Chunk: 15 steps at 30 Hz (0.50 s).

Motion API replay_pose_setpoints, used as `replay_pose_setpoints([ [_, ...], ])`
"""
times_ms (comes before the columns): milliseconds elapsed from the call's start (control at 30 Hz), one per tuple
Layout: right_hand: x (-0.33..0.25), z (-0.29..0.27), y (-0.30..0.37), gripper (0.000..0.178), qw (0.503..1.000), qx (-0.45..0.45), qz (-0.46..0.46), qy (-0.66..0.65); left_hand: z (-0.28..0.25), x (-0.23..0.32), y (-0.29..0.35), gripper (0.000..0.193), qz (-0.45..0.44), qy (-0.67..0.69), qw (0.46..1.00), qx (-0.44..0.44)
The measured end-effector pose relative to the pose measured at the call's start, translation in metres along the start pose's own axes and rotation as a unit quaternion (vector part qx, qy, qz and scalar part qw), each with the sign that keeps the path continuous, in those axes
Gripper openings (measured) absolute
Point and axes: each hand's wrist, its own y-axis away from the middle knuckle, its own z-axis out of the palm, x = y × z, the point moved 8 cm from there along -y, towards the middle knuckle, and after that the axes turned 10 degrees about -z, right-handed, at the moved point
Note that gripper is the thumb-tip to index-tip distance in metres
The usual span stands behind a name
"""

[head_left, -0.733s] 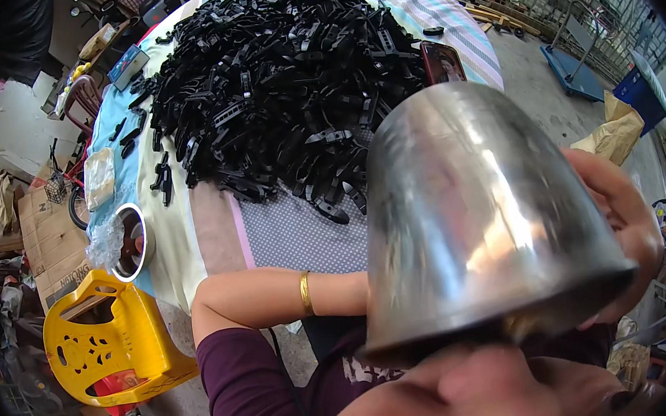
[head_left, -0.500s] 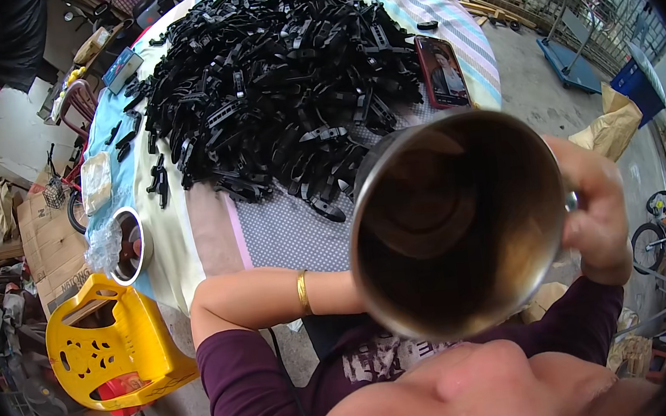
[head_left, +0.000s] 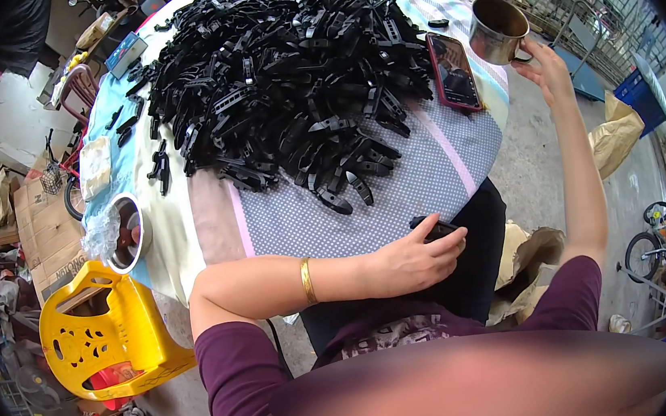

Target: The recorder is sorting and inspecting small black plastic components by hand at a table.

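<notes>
My right hand (head_left: 548, 72) is stretched out at the table's right edge, its fingers closed at the handle of a steel mug (head_left: 494, 41). The mug stands upright at the edge, just right of a phone in a red case (head_left: 454, 73); I cannot tell whether its base touches the cloth. My left hand (head_left: 418, 262), with a gold bangle at the wrist, is in front of the table's near edge. Its fingers are closed round a small black plastic part (head_left: 439, 231), mostly hidden by the hand. A large heap of black plastic parts (head_left: 278, 76) covers the table's middle.
A steel bowl (head_left: 141, 252) with a clear plastic bag stands at the table's left edge, near a white packet (head_left: 95, 168) and a small blue box (head_left: 125, 54). A yellow plastic chair (head_left: 130, 327) is at the left. Brown paper sacks (head_left: 613, 134) lie on the floor at right.
My right hand has carried the mug from in front of my face out to the table's right edge. My left hand and its black part, hidden behind the mug before, now show.
</notes>
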Motion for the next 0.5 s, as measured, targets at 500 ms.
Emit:
replay_pose_setpoints([
  [500, 0.113, 0.020, -0.089, 0.045, 0.979, 0.021, 0.069, -0.190, -0.017, -0.024, -0.001, 0.038, -0.088, 0.072, 0.993, 0.044],
])
